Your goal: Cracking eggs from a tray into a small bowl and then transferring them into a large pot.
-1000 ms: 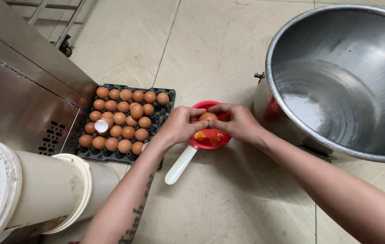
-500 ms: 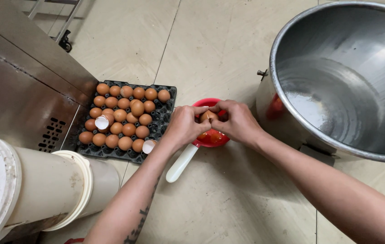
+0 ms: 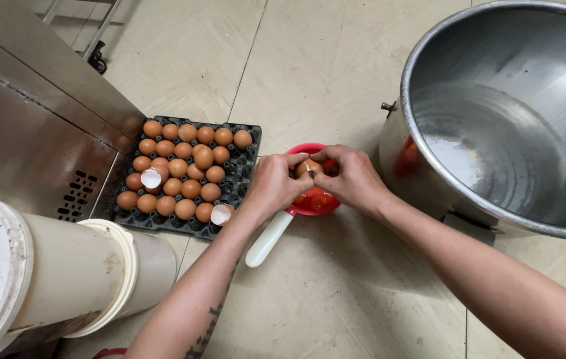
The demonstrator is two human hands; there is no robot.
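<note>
Looking down from the head camera, both hands meet over a small red plastic bowl (image 3: 315, 199) with a long white handle (image 3: 268, 239), which lies on a pale, matte tiled floor (image 3: 336, 66). The left hand (image 3: 274, 183) and the right hand (image 3: 351, 177) each curl their fingers around one side of a brown egg (image 3: 306, 167), thumbs pressed at its top, where a jagged crack shows. The egg sits directly above the bowl, between the two hands. Glossy orange yolks (image 3: 316, 201) lie in the bowl beneath it.

Just left of the bowl stands a dark, dimpled egg tray (image 3: 251, 169), filled with smooth brown eggs (image 3: 183, 173) in rows. Two emptied half shells (image 3: 152, 178), white inside, rest among them, one mid-tray and one at the near edge (image 3: 220, 214).

To the right, a large round stainless steel pot (image 3: 495, 126) has a brushed, reflective interior and a rolled rim; a red reflection shows on its outer wall. At the left edge, a stainless steel cabinet (image 3: 23, 119) has a vented panel. Cream-coloured plastic buckets (image 3: 63, 272), cylindrical and scuffed, lie in the lower left corner.

Compared with the frame half a second earlier, the hands remain over the bowl on the same egg, with the crack at its top now more open. The tray, both half shells and the pot are unchanged in position. One second earlier, only one half shell lay in the tray.
</note>
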